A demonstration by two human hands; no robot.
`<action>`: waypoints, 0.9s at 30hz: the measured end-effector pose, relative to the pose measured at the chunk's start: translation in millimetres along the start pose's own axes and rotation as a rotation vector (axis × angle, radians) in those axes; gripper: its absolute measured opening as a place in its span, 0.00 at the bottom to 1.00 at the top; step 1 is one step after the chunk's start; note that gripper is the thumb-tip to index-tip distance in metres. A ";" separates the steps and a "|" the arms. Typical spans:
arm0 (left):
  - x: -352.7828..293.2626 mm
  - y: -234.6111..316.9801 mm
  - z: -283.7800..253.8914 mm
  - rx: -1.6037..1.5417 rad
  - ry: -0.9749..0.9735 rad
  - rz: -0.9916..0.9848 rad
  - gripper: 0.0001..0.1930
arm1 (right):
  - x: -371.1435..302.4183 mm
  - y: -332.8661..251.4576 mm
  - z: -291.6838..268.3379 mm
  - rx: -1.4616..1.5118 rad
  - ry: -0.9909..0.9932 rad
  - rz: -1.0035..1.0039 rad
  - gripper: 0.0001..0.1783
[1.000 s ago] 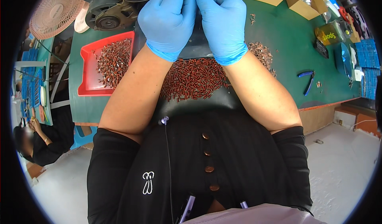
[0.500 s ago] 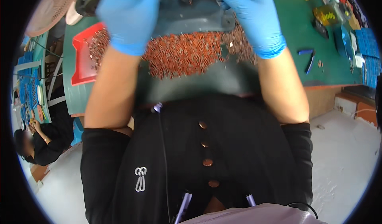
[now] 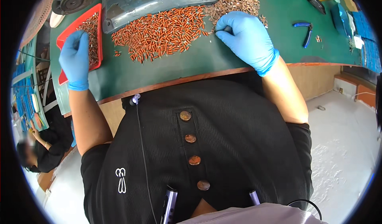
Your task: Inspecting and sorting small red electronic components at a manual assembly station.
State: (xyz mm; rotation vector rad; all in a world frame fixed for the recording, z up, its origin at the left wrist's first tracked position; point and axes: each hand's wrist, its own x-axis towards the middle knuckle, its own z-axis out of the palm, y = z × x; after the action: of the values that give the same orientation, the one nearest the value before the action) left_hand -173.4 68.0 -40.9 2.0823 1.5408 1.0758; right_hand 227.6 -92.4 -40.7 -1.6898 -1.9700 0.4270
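Note:
My left hand point(image 3: 75, 61), in a blue glove, is over the left side of a red tray point(image 3: 100, 41) of small metal-ended parts point(image 3: 92, 29). Its fingers are curled together; whatever they hold is hidden. On the right, my gloved right hand point(image 3: 248, 41) rests at the near edge of a heap of small brown parts point(image 3: 234, 3). Thumb and forefinger are bent toward each other, and I cannot make out anything between them. Between the hands spreads a heap of small orange-red cylindrical parts with metal ends point(image 3: 163, 31).
A dark grey machine base point(image 3: 159, 1) stands behind the orange heap on the green table point(image 3: 159, 71). Blue-handled pliers point(image 3: 306, 34) lie to the right, near a black object point(image 3: 316, 4) and blue packaging point(image 3: 343, 41). At far left, another person point(image 3: 43, 148) sits by a bench.
Both hands have come down from the machine at the top. My left hand moved left to the red tray, my right hand to the brown heap. The view has shifted too.

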 end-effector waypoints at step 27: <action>-39.4 159.1 103.2 -0.429 -0.600 0.261 0.07 | -2.6 7.7 -6.2 -0.232 -0.005 -0.192 0.04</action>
State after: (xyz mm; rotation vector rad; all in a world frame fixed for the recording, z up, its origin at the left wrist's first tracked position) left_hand 3.4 -8.1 -19.2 2.0595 0.7005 0.6781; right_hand 237.7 -94.1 -40.2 -1.6115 -2.2321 0.1376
